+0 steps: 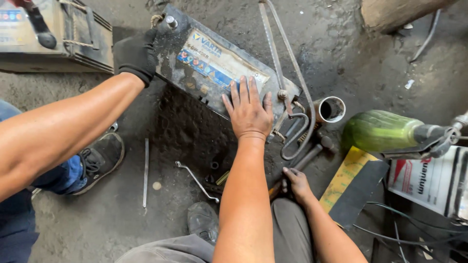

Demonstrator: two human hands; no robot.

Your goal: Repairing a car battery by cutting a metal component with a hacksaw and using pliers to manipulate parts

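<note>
Head view: left hand (248, 111) flat on battery (204, 63), right hand (298, 185) around tool handle (274, 191).

Left hand (248, 109) flat on the battery (214, 65); right hand (298, 185) grips a tool handle (275, 189).
</note>
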